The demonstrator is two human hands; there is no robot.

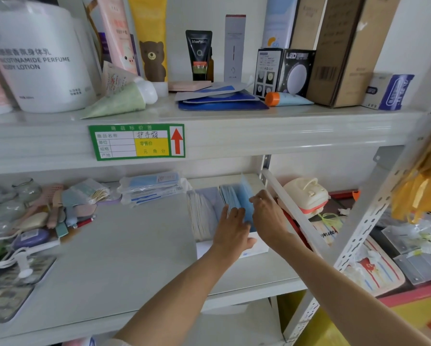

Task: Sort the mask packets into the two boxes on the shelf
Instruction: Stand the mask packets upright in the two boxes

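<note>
On the middle shelf stands a white box (254,248) with blue mask packets (234,196) upright in its right half and pale white ones (199,216) in its left half. My left hand (230,233) lies with straight fingers against the blue packets. My right hand (267,216) reaches in from the right and its fingers curl round the blue packets' right side. A pile of wrapped mask packets (150,188) lies further back to the left. Whether this is one box or two side by side, I cannot tell.
A metal shelf post (294,211) slants just right of the box. Small toiletries and soaps (42,216) crowd the shelf's left end. The upper shelf (209,136) carries tubes, boxes and a lotion tub. Bare shelf surface (124,245) lies in front of me.
</note>
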